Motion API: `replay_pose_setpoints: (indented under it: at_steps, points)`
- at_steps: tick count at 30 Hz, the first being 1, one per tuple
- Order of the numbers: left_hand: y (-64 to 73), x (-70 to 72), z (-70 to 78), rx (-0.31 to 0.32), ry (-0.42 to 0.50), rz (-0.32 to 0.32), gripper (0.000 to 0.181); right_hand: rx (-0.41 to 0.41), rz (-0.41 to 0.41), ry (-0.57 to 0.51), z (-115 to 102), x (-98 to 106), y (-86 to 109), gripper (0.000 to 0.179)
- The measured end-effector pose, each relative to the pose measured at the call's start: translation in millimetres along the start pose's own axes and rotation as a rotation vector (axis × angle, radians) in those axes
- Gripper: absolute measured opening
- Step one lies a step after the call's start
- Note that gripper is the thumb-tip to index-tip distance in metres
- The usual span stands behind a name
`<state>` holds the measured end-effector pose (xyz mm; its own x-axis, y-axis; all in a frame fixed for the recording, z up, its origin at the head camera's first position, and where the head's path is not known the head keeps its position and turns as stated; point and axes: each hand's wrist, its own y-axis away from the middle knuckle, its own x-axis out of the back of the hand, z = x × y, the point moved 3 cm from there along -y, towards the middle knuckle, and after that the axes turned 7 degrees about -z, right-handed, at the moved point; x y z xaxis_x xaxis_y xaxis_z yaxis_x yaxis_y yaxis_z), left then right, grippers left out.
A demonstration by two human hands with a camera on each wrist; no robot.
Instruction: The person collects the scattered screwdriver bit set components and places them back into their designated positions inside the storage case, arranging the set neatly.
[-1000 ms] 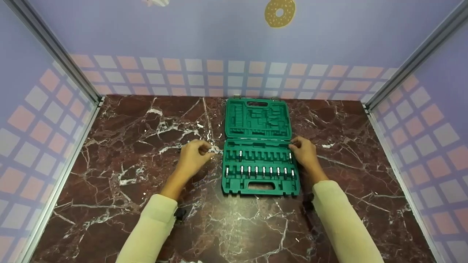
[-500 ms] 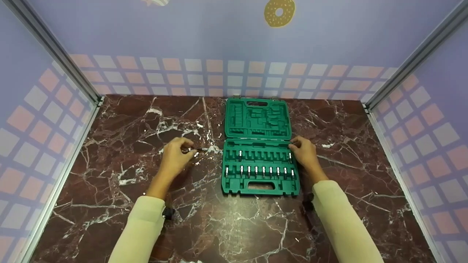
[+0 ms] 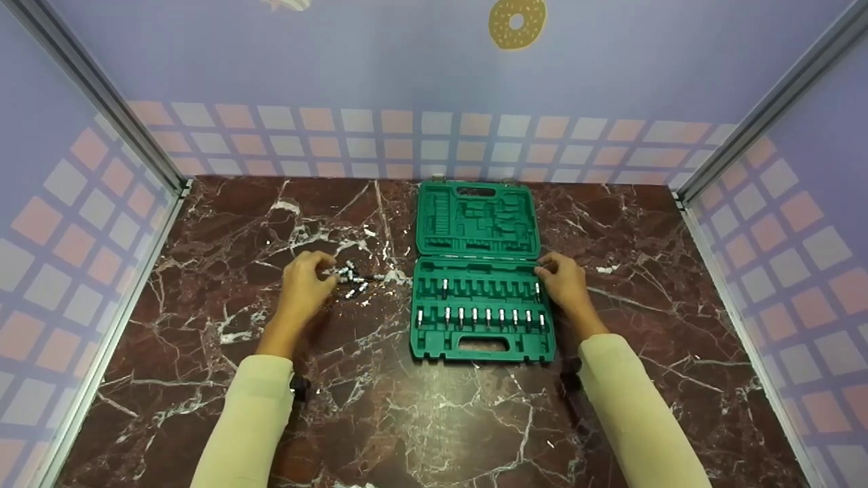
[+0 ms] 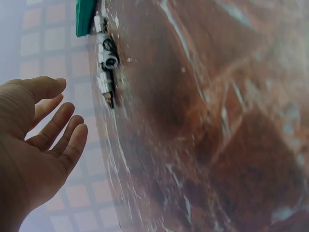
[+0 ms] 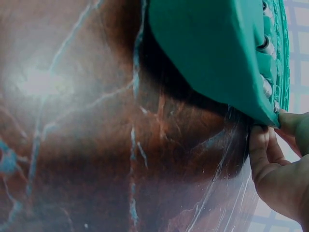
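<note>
A green plastic socket set case (image 3: 434, 350) lies unfolded on the table, with several silver socket bits (image 3: 488, 317) standing in slots of its near half. My right hand (image 3: 565, 279) pinches the case's right edge by the hinge; in the right wrist view the thumb is on the rim and the fingers (image 5: 260, 145) are against its side. To the left of the case is a small heap of loose metal bits and sockets (image 3: 352, 278). Beside that heap my left hand (image 3: 305, 281) hovers with relaxed fingers; the left wrist view shows nothing in it (image 4: 43, 130).
The case's lid (image 3: 478, 218), with bare moulded recesses, lies flat toward the back wall. Walls (image 3: 380, 61) enclose the dark red marble-patterned table (image 3: 420, 420) at the back and both sides.
My left hand has moved left, away from the case, and the heap of loose bits has come into view beside its fingers. The right hand stays on the case edge.
</note>
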<state>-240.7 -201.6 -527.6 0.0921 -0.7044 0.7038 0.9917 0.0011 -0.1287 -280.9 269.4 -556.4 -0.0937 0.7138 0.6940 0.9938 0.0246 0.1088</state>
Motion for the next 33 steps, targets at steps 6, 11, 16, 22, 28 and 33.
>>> replay_pose_setpoints:
  at_steps: [6, 11, 16, 22, 28, 33]
  points:
    - [-3.9, 2.1, -11.4, 0.055, -0.022, -0.068, 0.028, -0.005, 0.001, 0.017, -0.1, -1.0, -0.6, 0.020]
    - [-7.8, 1.6, -17.0, 0.069, -0.060, -0.095, 0.027, -0.002, 0.010, 0.022, -0.9, 0.0, -0.6, 0.020]
    - [-12.0, -3.0, -18.0, 0.066, -0.092, -0.131, 0.027, -0.003, 0.013, 0.016, -0.7, -0.2, -0.9, 0.019]
    - [-16.0, -9.6, -18.9, 0.067, -0.104, -0.149, 0.023, 0.001, 0.016, 0.017, -0.7, -0.9, -1.3, 0.019]
    - [-23.3, -13.8, -15.9, 0.031, -0.088, -0.162, 0.019, 0.004, 0.024, 0.029, -1.8, 0.0, -1.6, 0.019]
    - [-27.0, -16.2, -14.5, 0.043, -0.102, -0.190, 0.017, 0.000, 0.013, 0.028, -1.4, 0.1, -0.6, 0.020]
